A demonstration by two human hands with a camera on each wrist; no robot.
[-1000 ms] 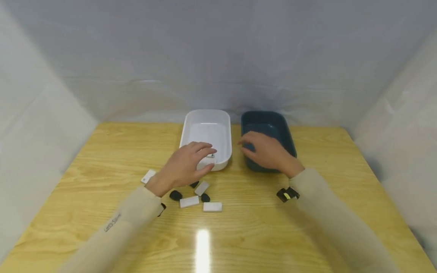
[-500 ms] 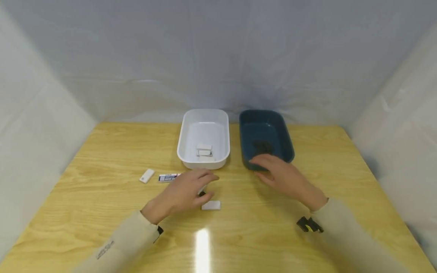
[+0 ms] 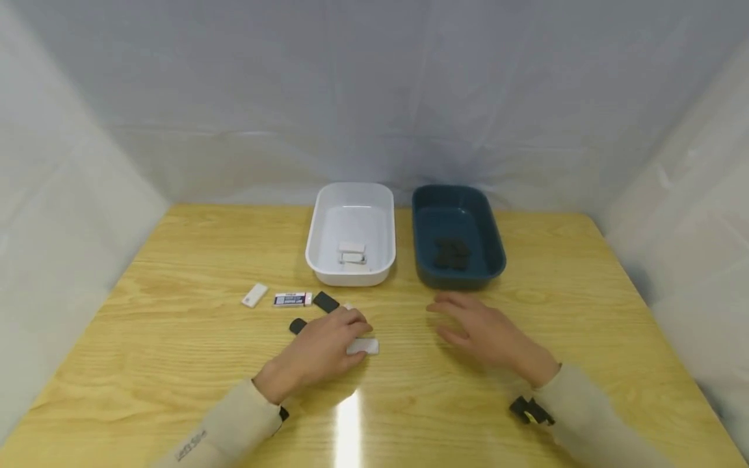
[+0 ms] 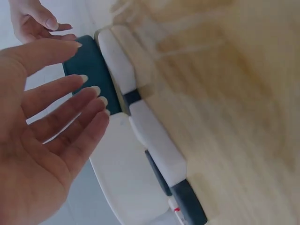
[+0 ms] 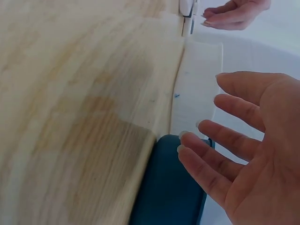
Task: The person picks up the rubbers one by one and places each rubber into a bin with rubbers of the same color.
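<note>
My left hand [image 3: 318, 348] rests spread, fingertips touching a white eraser [image 3: 364, 346] at the centre of the counter [image 3: 146, 338]. My right hand [image 3: 488, 331] hovers, grip spread, just below the dark blue tray [image 3: 494, 250].

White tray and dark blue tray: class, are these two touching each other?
Apart. The head view shows a strip of wooden table between the white tray and the dark blue tray.

Two trays stand side by side at the back of the counter [image 3: 175, 364], the left tray [image 3: 324, 227] holding erasers [image 3: 352, 252]. Before it lie loose pieces [image 3: 290, 299], with the left hand [image 3: 328, 348] among them and the right hand [image 3: 488, 335] to their right.
</note>
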